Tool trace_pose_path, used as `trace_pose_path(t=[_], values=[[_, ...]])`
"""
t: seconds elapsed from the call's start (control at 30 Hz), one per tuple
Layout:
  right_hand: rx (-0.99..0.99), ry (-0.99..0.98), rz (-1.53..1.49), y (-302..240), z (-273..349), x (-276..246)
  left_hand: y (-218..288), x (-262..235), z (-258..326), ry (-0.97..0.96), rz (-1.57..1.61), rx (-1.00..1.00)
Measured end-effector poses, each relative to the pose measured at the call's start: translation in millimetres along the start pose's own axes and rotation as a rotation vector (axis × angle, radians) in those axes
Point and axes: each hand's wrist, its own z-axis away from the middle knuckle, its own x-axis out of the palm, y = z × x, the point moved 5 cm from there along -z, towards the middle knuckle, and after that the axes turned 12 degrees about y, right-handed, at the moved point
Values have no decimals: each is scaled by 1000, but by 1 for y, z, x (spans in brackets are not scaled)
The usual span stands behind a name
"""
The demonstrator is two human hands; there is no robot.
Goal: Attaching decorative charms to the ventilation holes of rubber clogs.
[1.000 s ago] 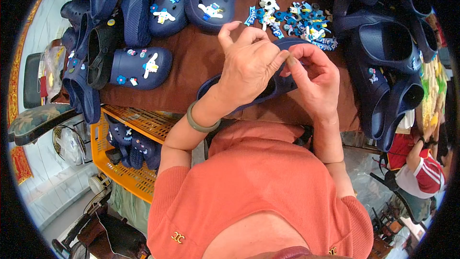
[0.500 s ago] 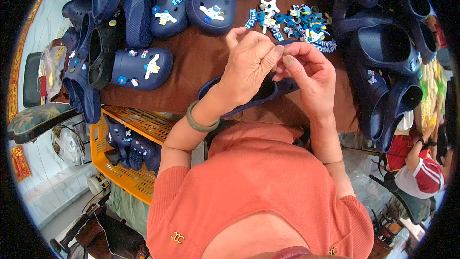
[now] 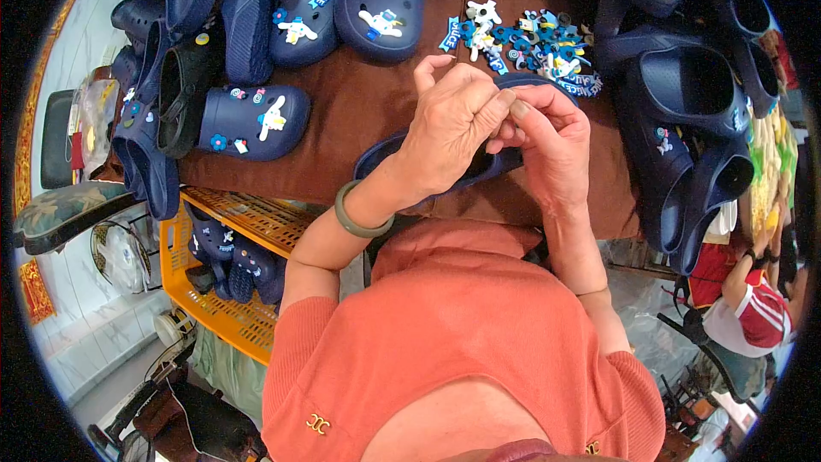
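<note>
A navy clog [image 3: 386, 156] lies under both hands on the brown table [image 3: 359, 103]. My left hand [image 3: 453, 124] rests over the clog with fingers curled and a green bangle on the wrist. My right hand [image 3: 547, 141] meets it, fingertips pinched together at something too small to make out. Just beyond the hands lies a pile of blue and white shoe charms [image 3: 526, 43].
Navy clogs with charms line the table's far edge [image 3: 380, 0] and left side [image 3: 252, 120]; plain navy clogs are stacked on the right [image 3: 693, 94]. A yellow crate [image 3: 214, 291] with more clogs stands below left. Another person in red [image 3: 740, 308] is at lower right.
Both hands stay over the clog; the fingertips have shifted slightly and pressed closer together.
</note>
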Motion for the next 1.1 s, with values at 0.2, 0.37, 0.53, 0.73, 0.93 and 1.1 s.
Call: trace_pose_path(t=[0.2,0.37,0.53,0.73,0.93,1.1], values=[[4,-21,24,-1,1,-2,-10,3,3,-204,255,-284],[-107,26,249,-9,6,-21,-22,-3,-5,-43,620,-415],[-223,150,314,-25,7,-52,-23,-12,-8,54,641,-282],[-356,254,575,-32,7,-65,-18,-11,-12,-84,415,-129],[-452,253,1198,-53,-50,-90,-14,-6,-9,-185,284,-351],[-457,97,1551,-46,-98,-90,2,-20,-2,-436,-134,-494]])
